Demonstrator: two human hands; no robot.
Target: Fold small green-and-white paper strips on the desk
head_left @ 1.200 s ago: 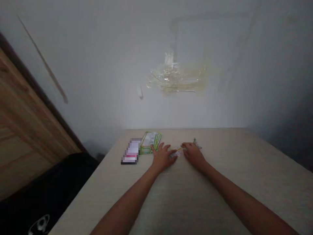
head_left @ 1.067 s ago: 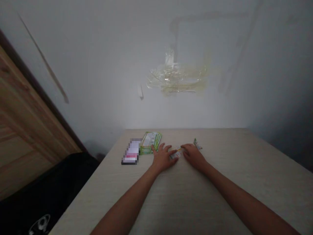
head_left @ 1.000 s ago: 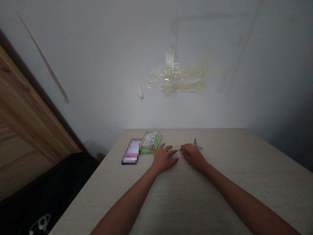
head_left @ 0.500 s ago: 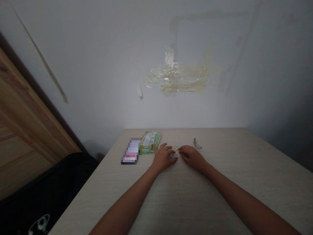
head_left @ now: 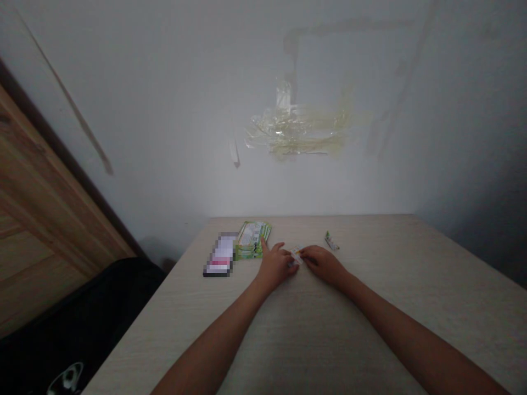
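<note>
Over the pale wood-grain table, my feed showed the left hand, fingers clamped on a flat white printed slip; the right hand's fingertips pinched it too.

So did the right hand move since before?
Yes: the right hand shifted a little left, away from the small scrap, which stayed put.

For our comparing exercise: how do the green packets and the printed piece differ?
Size: the green packets make a broad stack; the printed piece looks much smaller. Colour: the green packets have green borders; the printed piece is mostly whitish with a yellow streak. Handling: the left hand and right hand touch the printed piece; the green packets lie beside the left hand. Both carry printing.
</note>
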